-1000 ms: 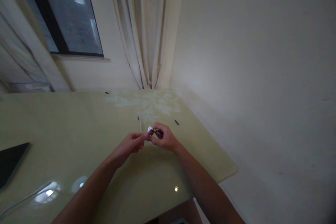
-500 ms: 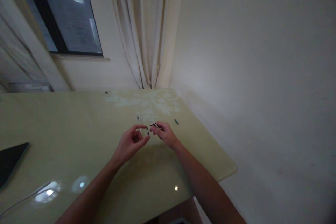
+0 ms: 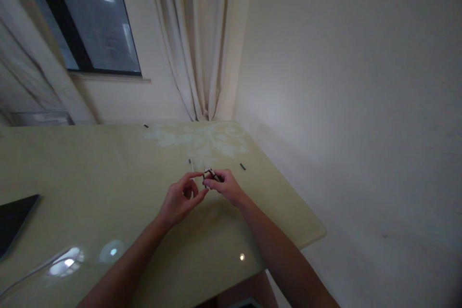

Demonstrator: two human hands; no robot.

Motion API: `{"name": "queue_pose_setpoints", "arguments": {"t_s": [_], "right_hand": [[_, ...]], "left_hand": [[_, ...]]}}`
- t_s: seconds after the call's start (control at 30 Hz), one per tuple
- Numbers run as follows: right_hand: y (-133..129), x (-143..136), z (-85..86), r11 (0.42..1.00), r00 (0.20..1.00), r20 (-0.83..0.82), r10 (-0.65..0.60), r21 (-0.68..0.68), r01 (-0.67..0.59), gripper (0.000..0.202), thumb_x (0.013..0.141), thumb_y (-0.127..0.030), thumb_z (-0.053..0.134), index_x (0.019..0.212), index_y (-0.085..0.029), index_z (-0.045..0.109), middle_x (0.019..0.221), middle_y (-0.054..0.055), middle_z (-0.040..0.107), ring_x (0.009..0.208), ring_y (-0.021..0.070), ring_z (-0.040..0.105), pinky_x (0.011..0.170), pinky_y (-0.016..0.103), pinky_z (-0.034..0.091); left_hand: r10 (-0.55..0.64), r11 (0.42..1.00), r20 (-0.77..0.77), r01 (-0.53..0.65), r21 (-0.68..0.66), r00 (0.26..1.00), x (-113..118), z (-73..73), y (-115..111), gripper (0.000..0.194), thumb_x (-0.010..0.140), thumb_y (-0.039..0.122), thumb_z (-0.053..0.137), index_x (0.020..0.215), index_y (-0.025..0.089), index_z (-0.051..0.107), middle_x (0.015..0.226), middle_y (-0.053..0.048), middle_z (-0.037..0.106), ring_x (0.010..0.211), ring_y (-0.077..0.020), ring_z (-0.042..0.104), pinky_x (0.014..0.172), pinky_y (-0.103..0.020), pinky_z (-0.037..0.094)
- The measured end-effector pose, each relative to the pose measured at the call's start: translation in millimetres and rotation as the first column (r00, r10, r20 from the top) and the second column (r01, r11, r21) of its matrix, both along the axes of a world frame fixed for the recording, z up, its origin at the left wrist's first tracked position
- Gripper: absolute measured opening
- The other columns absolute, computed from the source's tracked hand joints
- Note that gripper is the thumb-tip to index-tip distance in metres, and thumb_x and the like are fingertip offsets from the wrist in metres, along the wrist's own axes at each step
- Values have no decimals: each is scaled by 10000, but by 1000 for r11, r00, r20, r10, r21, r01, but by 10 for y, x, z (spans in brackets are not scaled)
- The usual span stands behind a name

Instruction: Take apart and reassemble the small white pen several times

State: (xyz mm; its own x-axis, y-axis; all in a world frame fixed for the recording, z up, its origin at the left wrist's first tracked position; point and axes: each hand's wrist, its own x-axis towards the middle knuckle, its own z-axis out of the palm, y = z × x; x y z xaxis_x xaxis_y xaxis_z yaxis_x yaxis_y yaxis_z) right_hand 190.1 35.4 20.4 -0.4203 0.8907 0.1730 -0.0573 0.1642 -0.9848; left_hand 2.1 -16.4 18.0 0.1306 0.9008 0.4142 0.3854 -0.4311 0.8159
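Note:
Over the table, my left hand [image 3: 176, 202] pinches a small thin dark strip [image 3: 204, 181] upright between thumb and forefinger; its other fingers are curled in. Close against it on the right, my right hand [image 3: 228, 187] is closed on a small dark piece with a pale, shiny part [image 3: 215, 176]. The two pieces meet or overlap at the fingertips; whether they are joined I cannot tell. Just behind my left hand lies a thin white stick-like thing with a dark tip [image 3: 189, 161], partly hidden by the fingers. A short dark piece [image 3: 243, 166] rests right of my right hand.
The glossy pale green table [image 3: 90, 168] runs to a wall on the right. Another little dark piece [image 3: 146, 126] lies near its back edge. A flat dark panel [image 3: 16, 221] and a white cable [image 3: 32, 274] are at the left. Curtains [image 3: 202, 48] hang behind.
My right hand has moved slightly left and down, bringing its piece up to the strip in my left hand. The left fingertips have shifted a little to the right. The loose pieces stay put.

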Motion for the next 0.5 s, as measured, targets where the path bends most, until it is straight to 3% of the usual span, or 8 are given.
{"name": "queue_pose_setpoints", "arguments": {"t_s": [0.2, 0.4, 0.5], "right_hand": [[-5, -4, 8, 1000, 1000, 2, 15, 21, -15, 319, 771, -475, 819, 787, -168, 736, 606, -38, 505, 546, 92, 359, 496, 230, 237], [-9, 33, 82, 995, 991, -93, 97, 16, -96, 556, 971, -623, 533, 877, -134, 779, 625, -18, 522, 466, 63, 284, 457, 234, 174], [-24, 46, 88, 990, 989, -63, 133, 49, -130, 536, 965, -606, 579, 887, -121, 794, 595, -24, 498, 480, 65, 313, 470, 233, 188]], "left_hand": [[18, 1000, 25, -18, -20, 1000, -8, -1, 41, 472, 840, 451, 769, 1223, 184, 695, 609, 65, 563, 504, -86, 439, 505, -209, 351], [-6, 985, 393, 73, -157, 919, -74, 54, 114, 478, 747, 421, 862, 1159, 208, 748, 753, 22, 620, 665, -115, 561, 630, -229, 454], [9, 973, 486, 104, -204, 874, -109, 18, 140, 480, 728, 388, 890, 1160, 223, 762, 790, 8, 654, 725, -127, 586, 697, -244, 480]]}}
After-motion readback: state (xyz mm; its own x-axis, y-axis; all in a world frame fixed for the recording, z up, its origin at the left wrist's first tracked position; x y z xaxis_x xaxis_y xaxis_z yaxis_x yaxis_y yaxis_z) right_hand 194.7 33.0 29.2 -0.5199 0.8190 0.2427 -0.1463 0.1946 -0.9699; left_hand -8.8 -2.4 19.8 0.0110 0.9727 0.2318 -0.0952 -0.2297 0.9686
